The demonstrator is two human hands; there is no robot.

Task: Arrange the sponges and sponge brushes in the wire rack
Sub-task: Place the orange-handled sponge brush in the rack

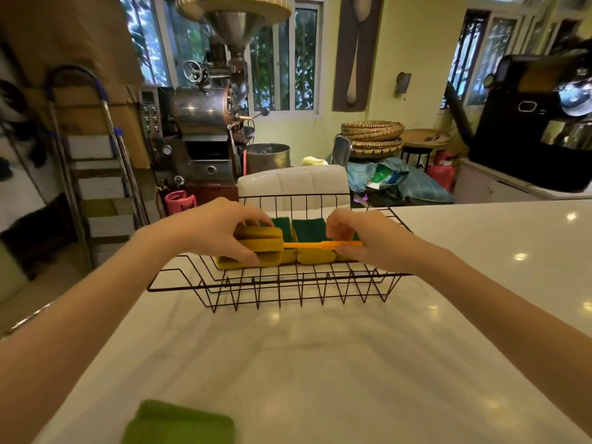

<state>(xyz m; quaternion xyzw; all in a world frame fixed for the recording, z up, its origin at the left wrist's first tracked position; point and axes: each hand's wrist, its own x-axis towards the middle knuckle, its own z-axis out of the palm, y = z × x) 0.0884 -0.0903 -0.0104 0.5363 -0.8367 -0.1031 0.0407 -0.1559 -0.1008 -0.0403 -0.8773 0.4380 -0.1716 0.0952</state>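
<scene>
A black wire rack [278,285] stands on the white counter in the middle of the head view. Yellow sponges with green scouring tops [307,229] lie side by side inside it. A sponge brush lies across them: a yellow foam head [266,240] at the left and an orange handle [314,245] running right. My left hand [213,230] grips the foam head between thumb and fingers. My right hand [368,240] pinches the far end of the handle. Parts of the sponges are hidden behind both hands.
A green cloth or sponge [179,423] lies at the counter's near edge, bottom left. The counter's left edge drops to the floor. A white chair back [293,184] stands just behind the rack, with a roasting machine [205,116] and stacked baskets [371,136] further back.
</scene>
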